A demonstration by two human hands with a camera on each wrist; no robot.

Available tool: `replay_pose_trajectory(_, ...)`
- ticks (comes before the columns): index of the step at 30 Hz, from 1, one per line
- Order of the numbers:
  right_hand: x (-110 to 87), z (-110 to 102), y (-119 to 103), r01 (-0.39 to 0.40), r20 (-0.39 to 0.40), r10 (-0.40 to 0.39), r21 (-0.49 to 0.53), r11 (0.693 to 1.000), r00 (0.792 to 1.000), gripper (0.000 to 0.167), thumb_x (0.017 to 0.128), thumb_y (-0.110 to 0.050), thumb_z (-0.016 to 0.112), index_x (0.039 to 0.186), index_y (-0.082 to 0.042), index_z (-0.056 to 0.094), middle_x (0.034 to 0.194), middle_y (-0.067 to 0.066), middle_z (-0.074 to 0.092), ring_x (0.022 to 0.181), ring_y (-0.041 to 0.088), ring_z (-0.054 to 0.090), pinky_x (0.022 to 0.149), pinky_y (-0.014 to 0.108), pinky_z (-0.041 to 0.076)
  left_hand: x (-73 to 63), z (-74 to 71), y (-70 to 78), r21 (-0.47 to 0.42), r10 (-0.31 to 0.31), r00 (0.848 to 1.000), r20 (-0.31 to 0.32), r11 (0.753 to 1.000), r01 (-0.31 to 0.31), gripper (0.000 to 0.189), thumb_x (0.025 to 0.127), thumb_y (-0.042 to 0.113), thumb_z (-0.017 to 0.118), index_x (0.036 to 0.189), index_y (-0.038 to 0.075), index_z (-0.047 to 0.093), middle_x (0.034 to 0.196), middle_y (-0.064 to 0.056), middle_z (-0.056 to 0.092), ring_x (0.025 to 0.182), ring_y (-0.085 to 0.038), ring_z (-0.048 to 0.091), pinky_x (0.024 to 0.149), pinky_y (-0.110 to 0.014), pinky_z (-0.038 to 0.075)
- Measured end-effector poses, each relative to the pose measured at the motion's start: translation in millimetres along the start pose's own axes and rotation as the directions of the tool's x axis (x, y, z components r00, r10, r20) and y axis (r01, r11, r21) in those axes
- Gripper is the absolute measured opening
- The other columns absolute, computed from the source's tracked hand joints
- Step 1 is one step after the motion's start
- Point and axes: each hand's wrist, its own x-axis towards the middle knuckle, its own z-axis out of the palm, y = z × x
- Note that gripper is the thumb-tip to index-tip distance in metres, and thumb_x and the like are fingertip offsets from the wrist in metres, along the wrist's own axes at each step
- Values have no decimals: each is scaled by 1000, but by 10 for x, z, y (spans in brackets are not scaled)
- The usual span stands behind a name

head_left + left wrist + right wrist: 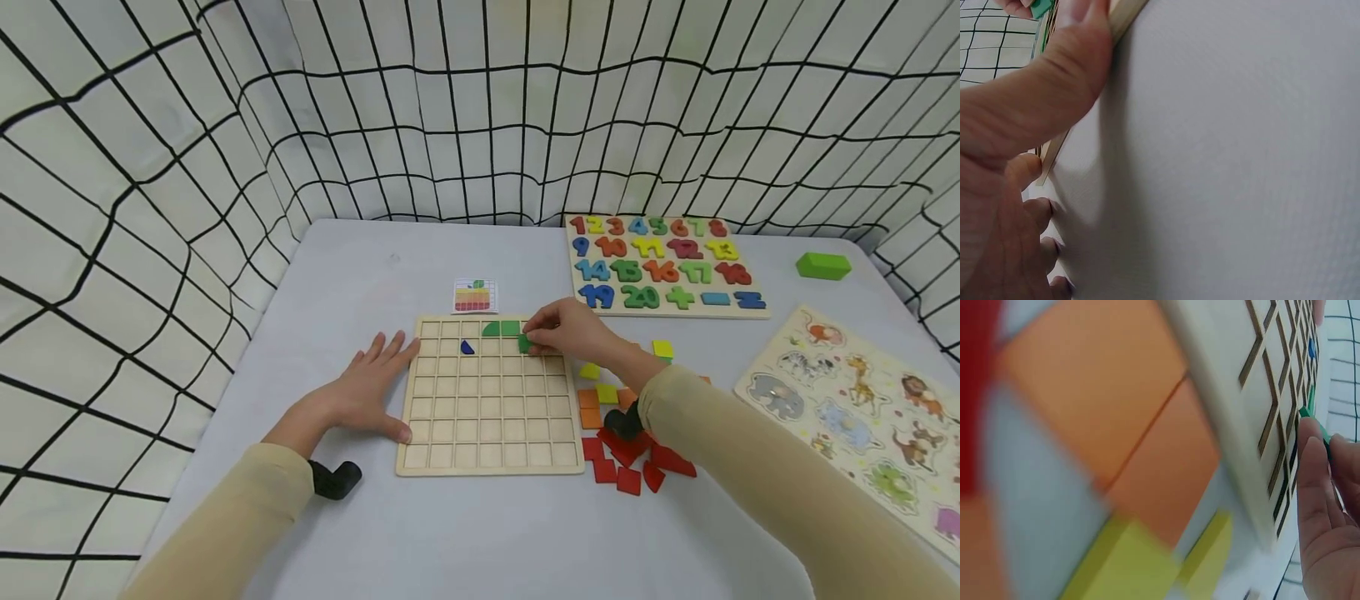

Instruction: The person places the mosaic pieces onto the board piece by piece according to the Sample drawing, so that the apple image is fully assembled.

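A wooden grid board (pixel 489 472) lies on the white table. My left hand (pixel 363 390) is spread beside it, thumb and fingertips at its left edge. My right hand (pixel 576 335) pinches a green tile (pixel 524 343) between thumb and fingers over the upper right cells. In the right wrist view, the tile (pixel 1305 412) shows at those fingertips. Two other green pieces sit in the top row: a square tile (pixel 510 328) and one with a rounded corner (pixel 491 329). A small dark blue piece (pixel 467 348) lies in the second row. A printed picture card (pixel 475 296) lies just behind the board.
Right of the board lie loose red tiles (pixel 628 481), orange tiles (pixel 589 408) and yellow tiles (pixel 607 394). A number puzzle (pixel 663 258) stands behind them, with an animal puzzle (pixel 840 417) and a green block (pixel 823 266) farther right. Black netting (pixel 487 125) borders the table.
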Motion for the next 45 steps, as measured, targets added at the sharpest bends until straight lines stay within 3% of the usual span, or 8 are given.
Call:
replay_pose_trajectory(4, 79, 83, -73, -30, 49, 27, 61, 998, 998, 21, 100, -11, 66, 114, 2, 74, 101, 14, 75, 76, 10, 73, 78, 26, 62, 0, 15, -10, -5, 3, 1000, -2, 1000, -3, 132, 68, 45, 94, 164, 3, 14, 170, -27, 1, 156, -51, -7, 123, -71, 4)
replay_pose_trajectory(12, 136, 165, -132, 15, 18, -12, -136, 991, 1000, 18, 98, -16, 69, 108, -3, 77, 91, 8, 76, 72, 11, 68, 69, 22, 55, -2, 17, -18, -7, -4, 1000, -1, 1000, 4, 132, 68, 46, 94, 164, 4, 13, 171, -26, 1, 157, -50, -8, 123, -71, 4)
replay_pose_trajectory(20, 140, 200, -152, 21, 5, -20, -190, 981, 1000, 16, 96, -15, 71, 108, -5, 75, 87, 7, 71, 74, 15, 62, 66, 22, 49, -9, 12, -9, -2, -8, 1000, 0, 1000, 8, 133, 67, 47, 94, 164, 4, 13, 171, -26, 1, 157, -50, -7, 123, -71, 4)
replay_pose_trajectory(30, 128, 245, -165, 76, -16, -83, -258, 963, 996, 8, 93, -8, 72, 93, -6, 65, 86, 6, 65, 79, 18, 56, 72, 26, 46, -5, 11, 0, 2, -5, 1000, -6, 1000, 5, 133, 67, 46, 94, 164, 4, 14, 170, -26, 2, 156, -51, -7, 123, -71, 4)
replay_pose_trajectory(33, 121, 254, -175, 66, -27, -76, -259, 964, 997, 15, 93, -9, 72, 106, -5, 65, 85, 6, 64, 76, 17, 55, 69, 26, 45, -8, 5, 9, 4, -7, 1000, -8, 1000, 7, 132, 67, 45, 94, 164, 4, 14, 170, -27, 3, 156, -51, -6, 123, -71, 5)
replay_pose_trajectory(38, 102, 254, -205, 50, -8, -55, -303, 952, 998, 45, 95, -11, 69, 139, -3, 59, 79, 4, 61, 68, 15, 51, 62, 24, 40, -14, -4, 24, 2, -6, 1000, -9, 1000, 6, 132, 67, 44, 94, 164, 3, 15, 170, -27, 3, 156, -51, -6, 123, -71, 5)
replay_pose_trajectory(45, 69, 243, -223, 54, -1, -57, -292, 955, 998, 53, 96, -11, 67, 148, -7, 54, 84, 6, 63, 70, 15, 52, 61, 24, 41, -26, -6, 30, 2, -3, 1000, -8, 1000, 3, 131, 67, 44, 94, 164, 4, 15, 170, -27, 3, 156, -51, -6, 123, -72, 5)
